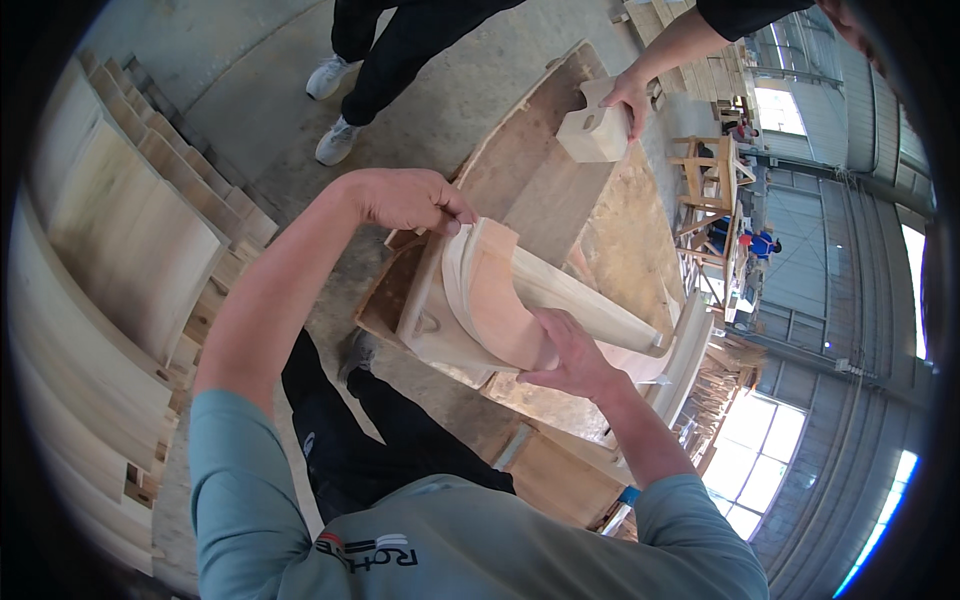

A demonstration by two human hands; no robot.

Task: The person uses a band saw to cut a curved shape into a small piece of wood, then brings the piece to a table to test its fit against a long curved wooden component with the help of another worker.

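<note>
Far to the left of the fingers, stacked pale plywood panels (120, 230) leaning in a fanned row, smooth-faced, edges showing layers. Left hand (405, 198) clamped on the upper rim of the curved, pale pinkish moulded-wood shell (490, 300), thumb and fingers (455, 215) pinching the thin edge, seemingly to steady it upright. Just below those fingers, a blocky light-wood form (430, 325) with rounded corners, carrying the shell on the worn wooden counter (620, 230). Right hand (570, 360) spread flat against the shell's smooth concave face, fingers (550, 325) loosely extended, pressing rather than gripping, likely holding the bend against the form. Beyond those fingers, a tapered pale wooden piece (590, 305) lying across the shell. Further up and right, another person's hand (628, 95) resting on a small notched pale wooden block (595, 130) at the counter's far end. Surfaces raw, unfinished, matte; the counter stained and scuffed.
</note>
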